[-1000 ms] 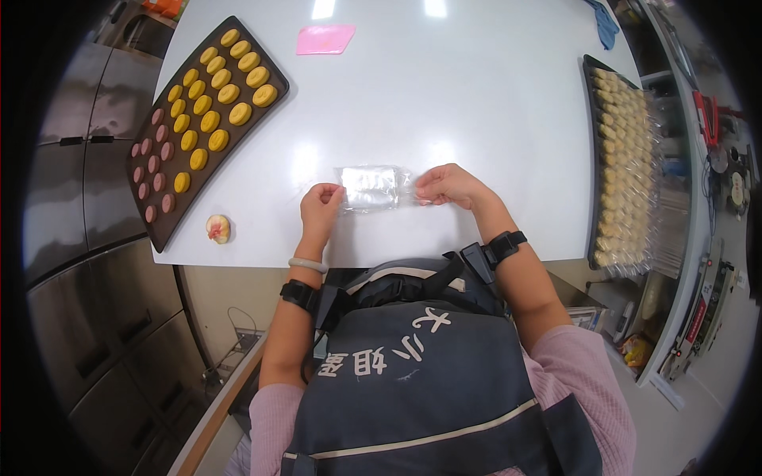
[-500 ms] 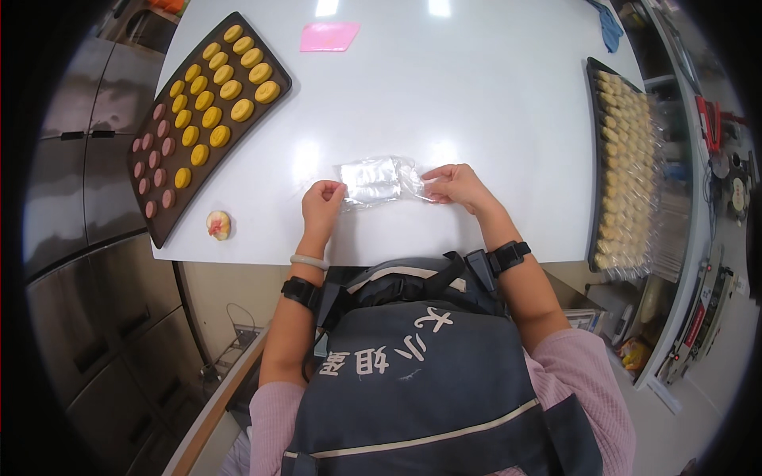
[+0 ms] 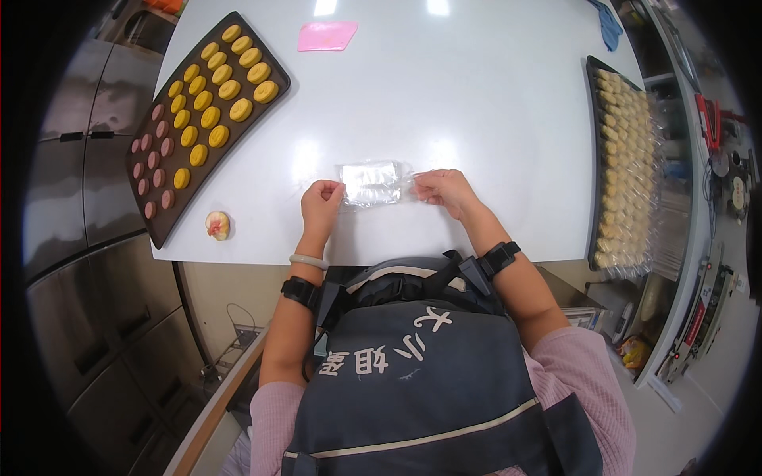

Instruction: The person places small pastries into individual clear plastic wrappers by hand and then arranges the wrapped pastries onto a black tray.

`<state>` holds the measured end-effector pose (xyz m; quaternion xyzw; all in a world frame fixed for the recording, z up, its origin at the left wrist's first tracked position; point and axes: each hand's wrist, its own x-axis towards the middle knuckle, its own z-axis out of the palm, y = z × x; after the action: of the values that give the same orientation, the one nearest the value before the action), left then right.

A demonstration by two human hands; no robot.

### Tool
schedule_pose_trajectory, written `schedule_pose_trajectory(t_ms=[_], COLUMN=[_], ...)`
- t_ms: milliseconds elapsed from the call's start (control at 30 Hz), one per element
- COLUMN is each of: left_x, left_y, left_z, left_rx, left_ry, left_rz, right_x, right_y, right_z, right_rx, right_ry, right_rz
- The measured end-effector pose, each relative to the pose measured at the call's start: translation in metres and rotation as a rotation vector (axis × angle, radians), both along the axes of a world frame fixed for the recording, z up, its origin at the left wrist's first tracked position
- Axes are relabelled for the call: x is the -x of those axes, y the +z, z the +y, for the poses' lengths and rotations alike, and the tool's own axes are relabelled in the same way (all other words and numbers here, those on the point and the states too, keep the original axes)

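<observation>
A clear plastic bag (image 3: pixel 371 184) with a shiny silvery look lies flat on the white table in front of me. My left hand (image 3: pixel 321 208) pinches its left edge between thumb and fingers. At the opposite end, my right hand (image 3: pixel 446 193) has its fingers closed on the bag's crinkled right edge. Left of my hands sits a small pale round pastry (image 3: pixel 217 225) with a reddish patch on it. What the bag holds, if anything, I cannot make out.
A dark tray (image 3: pixel 258 127) of yellow and pink round pastries lies at the left. Along the right edge stands another tray (image 3: pixel 592 159) of pale, plastic-covered pieces (image 3: pixel 623 174). A pink sheet (image 3: pixel 327 36) and a blue cloth (image 3: pixel 609 30) lie farther back on the white table (image 3: pixel 476 103).
My right hand has moved slightly left, toward the bag's middle, and the bag's right end is gathered in shorter. My left hand stays in place on the left edge.
</observation>
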<state>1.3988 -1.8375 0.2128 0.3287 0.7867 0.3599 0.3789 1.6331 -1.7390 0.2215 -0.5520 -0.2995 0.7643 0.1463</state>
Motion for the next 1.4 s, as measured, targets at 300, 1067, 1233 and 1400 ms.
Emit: schedule_pose_trajectory(t_ms=[300, 1067, 1233, 1400], left_x=[-0.002, -0.032, -0.03, -0.035], left_y=[0.003, 0.045, 0.05, 0.067], left_z=[0.0, -0.018, -0.028, -0.04], left_rx=[0.006, -0.128, -0.201, -0.279], left_ry=[0.023, 0.189, 0.186, 0.151], left_rz=[-0.048, -0.811, -0.907, -0.867], right_x=[0.021, 0.032, 0.034, 0.049], right_y=[-0.001, 0.055, 0.066, 0.086], right_z=[-0.011, -0.013, -0.019, -0.036], right_rx=[-0.139, -0.453, -0.658, -0.817], right_ry=[0.103, 0.459, 0.586, 0.499], right_rz=[-0.191, -0.036, -0.251, -0.374])
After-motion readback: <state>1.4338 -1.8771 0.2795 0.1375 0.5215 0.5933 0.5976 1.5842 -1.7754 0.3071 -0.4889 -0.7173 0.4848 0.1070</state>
